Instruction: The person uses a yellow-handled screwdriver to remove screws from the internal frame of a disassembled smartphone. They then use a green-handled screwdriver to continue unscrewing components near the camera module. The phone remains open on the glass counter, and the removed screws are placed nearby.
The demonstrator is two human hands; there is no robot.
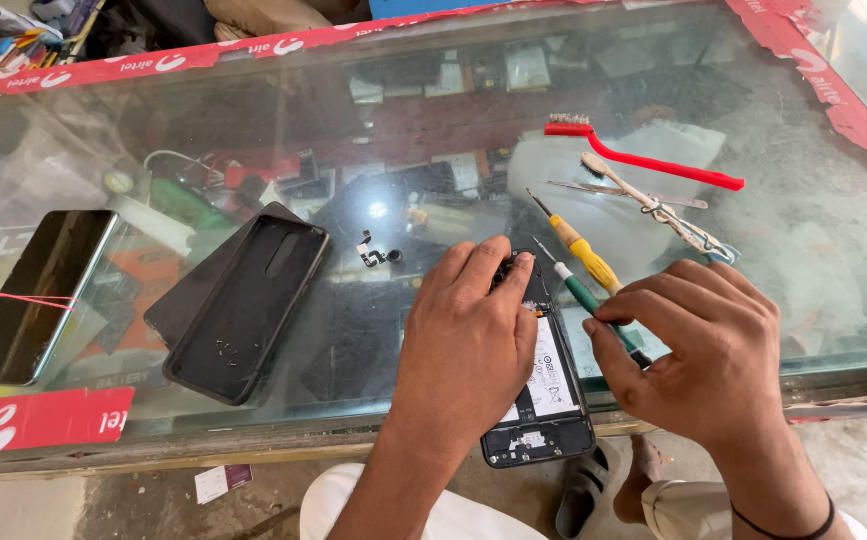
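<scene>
The left hand (468, 345) lies palm-down over the opened phone (545, 385), fingers spread and pressing on its upper end; it steadies the phone rather than gripping it. The phone lies face-down with its back removed, battery and lower board exposed, at the near edge of the glass desk (813, 250), its bottom end overhanging the edge slightly.

The right hand (708, 355) is just beside the phone on its right. Its thumb and fingers pinch the handle of a green-handled screwdriver (593, 305), whose tip points up and left toward the phone's top. Whether the tip touches the phone cannot be told, as the left fingers cover that area.

Adjacent items on the desk:
- A yellow-handled screwdriver (581, 250) lies just beyond the green one, roughly parallel to it.
- A red-handled brush (643, 160) lies farther back, right of centre.
- A light-coloured brush (643, 205) and metal tweezers (623, 190) lie crossed just below the red brush.
- A black phone back cover (248, 310) lies inner side up, left of the left hand, well apart from it.
- A dark phone with a red band (38, 295) lies at the far left.
- A small loose black component (378, 253) lies between the back cover and the left hand.
</scene>
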